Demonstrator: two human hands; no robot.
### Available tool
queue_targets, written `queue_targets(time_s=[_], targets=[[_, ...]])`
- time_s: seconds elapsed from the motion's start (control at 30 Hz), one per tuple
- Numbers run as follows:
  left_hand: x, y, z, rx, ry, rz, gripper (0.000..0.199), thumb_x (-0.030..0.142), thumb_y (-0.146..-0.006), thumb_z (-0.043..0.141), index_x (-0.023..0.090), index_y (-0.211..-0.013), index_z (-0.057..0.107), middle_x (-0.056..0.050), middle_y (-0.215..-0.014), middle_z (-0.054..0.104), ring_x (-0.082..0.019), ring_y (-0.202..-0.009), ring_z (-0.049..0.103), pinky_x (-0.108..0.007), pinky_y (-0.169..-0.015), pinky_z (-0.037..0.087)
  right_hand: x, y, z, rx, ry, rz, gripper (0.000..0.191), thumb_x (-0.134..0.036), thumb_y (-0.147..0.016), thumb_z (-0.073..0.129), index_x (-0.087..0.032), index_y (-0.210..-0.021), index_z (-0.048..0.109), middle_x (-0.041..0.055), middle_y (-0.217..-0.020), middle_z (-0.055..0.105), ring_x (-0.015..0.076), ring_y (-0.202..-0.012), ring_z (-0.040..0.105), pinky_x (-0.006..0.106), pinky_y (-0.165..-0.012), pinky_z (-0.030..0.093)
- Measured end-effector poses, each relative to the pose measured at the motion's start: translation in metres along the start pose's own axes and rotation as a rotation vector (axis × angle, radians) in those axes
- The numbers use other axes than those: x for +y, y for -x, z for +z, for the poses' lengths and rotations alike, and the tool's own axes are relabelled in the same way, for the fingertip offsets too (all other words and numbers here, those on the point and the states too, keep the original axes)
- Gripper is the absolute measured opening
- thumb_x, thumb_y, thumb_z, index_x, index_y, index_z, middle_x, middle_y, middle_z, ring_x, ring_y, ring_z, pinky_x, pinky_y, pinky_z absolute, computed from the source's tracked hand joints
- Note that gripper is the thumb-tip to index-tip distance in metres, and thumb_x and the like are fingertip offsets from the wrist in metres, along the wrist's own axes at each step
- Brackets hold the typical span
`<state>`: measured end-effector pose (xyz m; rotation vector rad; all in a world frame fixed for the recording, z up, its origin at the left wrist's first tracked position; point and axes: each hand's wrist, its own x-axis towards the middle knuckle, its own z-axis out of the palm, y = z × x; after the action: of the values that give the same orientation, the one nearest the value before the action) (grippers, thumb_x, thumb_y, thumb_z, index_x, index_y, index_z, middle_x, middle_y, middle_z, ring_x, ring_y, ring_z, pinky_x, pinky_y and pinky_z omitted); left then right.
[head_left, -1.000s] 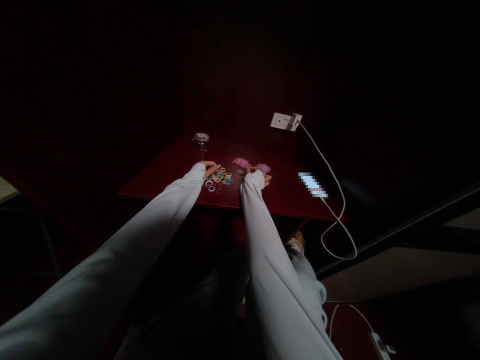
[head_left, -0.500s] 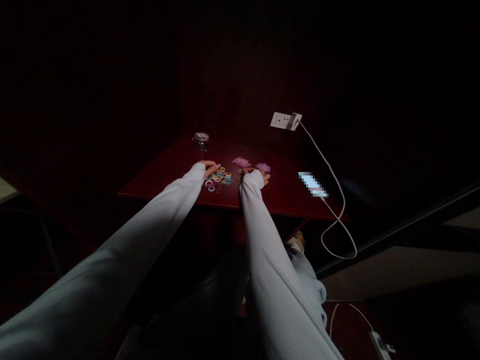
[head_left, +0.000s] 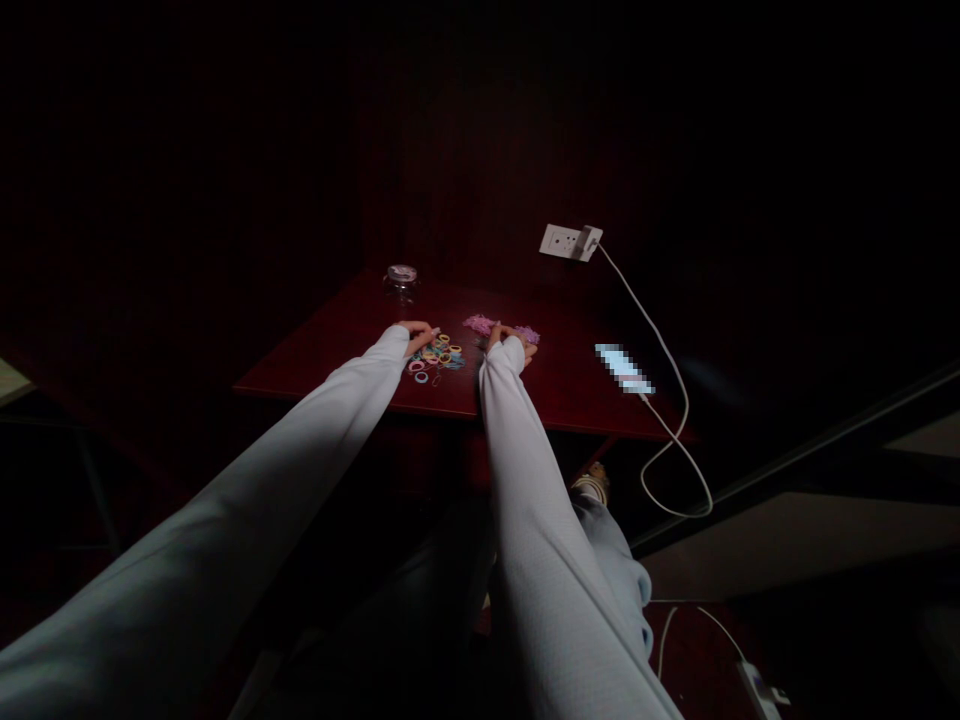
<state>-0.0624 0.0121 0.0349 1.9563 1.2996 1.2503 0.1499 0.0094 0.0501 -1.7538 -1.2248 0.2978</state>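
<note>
My left hand (head_left: 420,336) rests at the upper left edge of a loose pile of coloured rings (head_left: 444,350), yellow, pink and blue. Its fingers are bent together, and what they pinch is too small to make out. My right hand (head_left: 513,338) is at the near side of two small heaps, one pink (head_left: 478,323) and one purple (head_left: 528,333). The fingers of that hand are spread, with the thumb raised beside the pink heap, and nothing shows between them. Part of the purple heap is hidden behind this hand.
A clear jar (head_left: 402,279) stands at the back left of the dark red table (head_left: 315,350). A lit phone (head_left: 624,369) lies at the right, its white cable (head_left: 664,340) looping over the edge to a wall socket (head_left: 570,243).
My right thumb has lifted and moved away from the table towards the pink heap. My left hand has hardly moved.
</note>
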Motion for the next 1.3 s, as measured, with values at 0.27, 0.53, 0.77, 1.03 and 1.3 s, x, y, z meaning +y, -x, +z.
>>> queue_targets(time_s=[0.27,0.53,0.77,1.03,1.3], targets=[[0.002,0.001,-0.005,-0.040,-0.013,0.005,0.066,0.085,-0.087,0.062,0.022,-0.069,0.067,-0.001,-0.060,0.061,-0.018,-0.063,0.055,-0.030,-0.063,0.043,-0.004,0.008,0.011,-0.286,-0.114,-0.394,0.031,-0.055,-0.104,0.068,-0.032,-0.107,0.089,0.0029,-0.124,0.080,0.0261,-0.133,0.058,0.042,-0.119,0.042],[0.004,0.002,-0.004,-0.034,-0.018,0.003,0.066,0.088,-0.079,0.062,0.023,-0.067,0.064,-0.001,-0.060,0.060,-0.019,-0.065,0.054,-0.030,-0.064,0.043,0.005,0.006,0.018,-0.375,-0.176,-0.531,0.036,-0.061,-0.103,0.070,-0.033,-0.109,0.091,0.0046,-0.118,0.083,0.0260,-0.128,0.067,0.044,-0.120,0.044],[0.006,0.003,-0.004,-0.039,-0.004,0.020,0.071,0.094,-0.076,0.060,0.024,-0.065,0.063,-0.001,-0.058,0.061,-0.019,-0.063,0.054,-0.030,-0.062,0.043,0.006,0.003,0.023,-0.431,-0.214,-0.519,0.029,-0.053,-0.101,0.074,-0.030,-0.104,0.092,0.0061,-0.119,0.083,0.0253,-0.129,0.066,0.041,-0.120,0.045],[0.006,0.002,-0.002,-0.041,-0.010,-0.009,0.073,0.095,-0.074,0.059,0.023,-0.068,0.066,-0.002,-0.059,0.059,-0.019,-0.063,0.056,-0.031,-0.062,0.042,0.005,0.000,0.026,-0.435,-0.214,-0.525,0.025,-0.050,-0.097,0.079,-0.028,-0.099,0.091,0.0062,-0.113,0.085,0.0272,-0.129,0.068,0.045,-0.121,0.044],[0.006,0.001,-0.004,-0.044,0.000,-0.021,0.066,0.088,-0.077,0.064,0.023,-0.067,0.068,-0.003,-0.060,0.064,-0.020,-0.065,0.057,-0.030,-0.061,0.042,0.004,0.000,0.025,-0.366,-0.158,-0.514,0.024,-0.052,-0.097,0.079,-0.030,-0.096,0.089,0.0032,-0.106,0.083,0.0268,-0.123,0.067,0.041,-0.112,0.047]])
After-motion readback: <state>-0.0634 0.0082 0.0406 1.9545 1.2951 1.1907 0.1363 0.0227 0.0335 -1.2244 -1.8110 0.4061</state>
